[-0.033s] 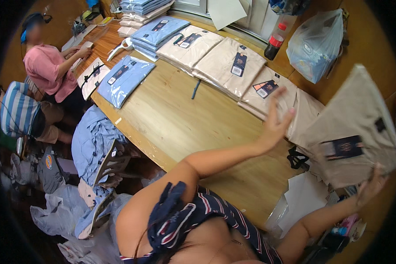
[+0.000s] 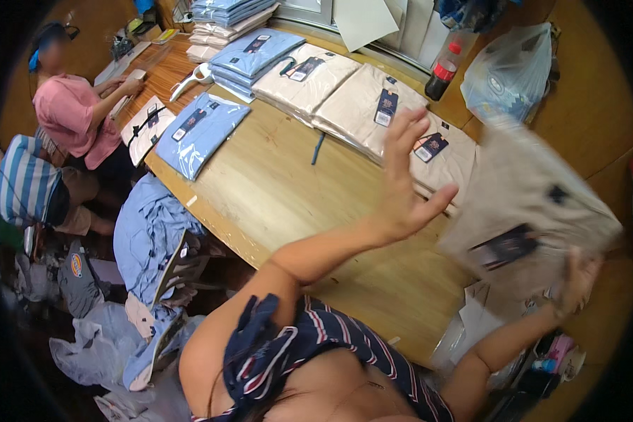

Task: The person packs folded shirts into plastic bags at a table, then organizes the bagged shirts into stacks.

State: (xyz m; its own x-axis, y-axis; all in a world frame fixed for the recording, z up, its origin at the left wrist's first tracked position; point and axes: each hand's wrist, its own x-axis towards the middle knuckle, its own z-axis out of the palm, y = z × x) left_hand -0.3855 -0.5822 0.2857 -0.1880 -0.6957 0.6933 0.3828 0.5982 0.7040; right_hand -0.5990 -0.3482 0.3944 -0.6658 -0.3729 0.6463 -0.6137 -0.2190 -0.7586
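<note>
A folded beige garment (image 2: 534,204) with a dark hang tag (image 2: 506,246) is held up at the right side of the table, slightly blurred. My right hand (image 2: 580,281) grips its lower right edge. My left hand (image 2: 404,193) is raised over the table with fingers spread and nothing in it. It is nearest to a row of folded beige garments in clear plastic bags (image 2: 348,98), each with a dark tag, along the far edge. One bagged beige garment (image 2: 443,158) lies partly behind my left hand and the held garment.
Bagged blue garments (image 2: 200,130) lie at the table's left end, near a white tape dispenser (image 2: 190,81). A dark drink bottle (image 2: 443,70) and a hanging plastic bag (image 2: 510,74) are at the back. Loose blue garments (image 2: 148,232) drape a chair. A co-worker in pink (image 2: 70,119) stands at left.
The held garment has moved left and tilted further, with my right hand shifting left along with it. My left hand has moved left, away from the beige row's right end.
</note>
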